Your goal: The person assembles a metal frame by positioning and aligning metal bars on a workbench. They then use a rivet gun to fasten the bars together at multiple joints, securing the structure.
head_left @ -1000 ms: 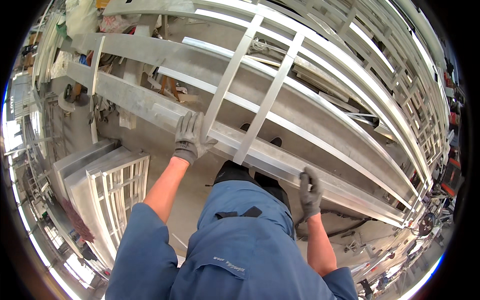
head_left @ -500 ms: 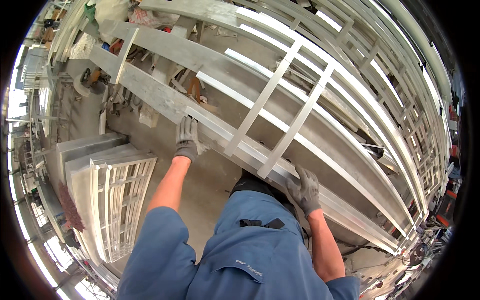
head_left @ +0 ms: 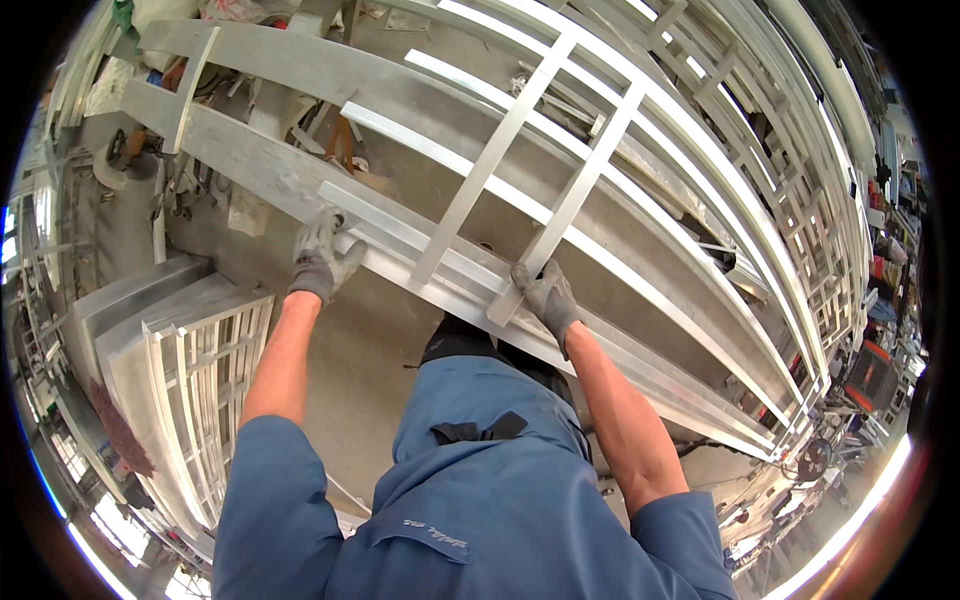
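Head view: the gloved left hand (head_left: 322, 256) is clasped over the near rail of a long aluminium frame (head_left: 470, 205) lying crosswise before the worker, the gloved right hand (head_left: 545, 296) clamped on the same rail by a crossbar foot, stacked frames (head_left: 190, 370) lower left.

- The metal frame (head_left: 560, 215) lies across the view from upper left to lower right, in front of the person.
- The left hand (head_left: 322, 256) is on the frame's near rail, toward its left end.
- The right hand (head_left: 545, 296) is on the same rail, where a crossbar (head_left: 575, 195) meets it.
- Stacked frames (head_left: 175, 370) lie on the floor (head_left: 350, 370) to the person's left, below the left hand.
- More frames (head_left: 800, 190) stand behind, toward the right.
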Tool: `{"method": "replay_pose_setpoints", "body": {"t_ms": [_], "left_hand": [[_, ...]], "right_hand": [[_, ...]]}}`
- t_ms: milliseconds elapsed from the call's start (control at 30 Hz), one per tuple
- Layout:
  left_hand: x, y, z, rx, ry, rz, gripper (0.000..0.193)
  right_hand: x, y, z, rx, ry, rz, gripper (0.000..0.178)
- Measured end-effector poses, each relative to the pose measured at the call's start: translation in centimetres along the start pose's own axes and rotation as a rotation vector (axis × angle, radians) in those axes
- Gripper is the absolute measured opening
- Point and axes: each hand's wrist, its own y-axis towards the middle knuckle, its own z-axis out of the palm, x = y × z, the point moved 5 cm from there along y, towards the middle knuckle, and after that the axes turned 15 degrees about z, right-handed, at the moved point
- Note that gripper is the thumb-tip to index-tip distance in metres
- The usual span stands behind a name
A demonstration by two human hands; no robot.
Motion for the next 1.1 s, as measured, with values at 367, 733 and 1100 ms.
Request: {"method": "replay_pose_setpoints", "body": {"t_ms": [367, 733, 1100], "left_hand": [[3.4, 0.2, 0.8, 0.185, 0.157, 0.066, 0.045], [-17.6, 4.6, 2.8, -0.027, -0.112, 0.397, 0.046], [-51.3, 2.3, 14.4, 0.197, -0.439, 0.671, 0.053]], "right_hand": [[0.9, -0.7, -2.3, -0.29, 0.15, -0.264, 0.049], [-18.7, -12.5, -12.9, -0.815, 0.441, -0.033, 0.034], [-55.0, -28.9, -5.0, -0.679, 0.846, 0.393, 0.048]]}}
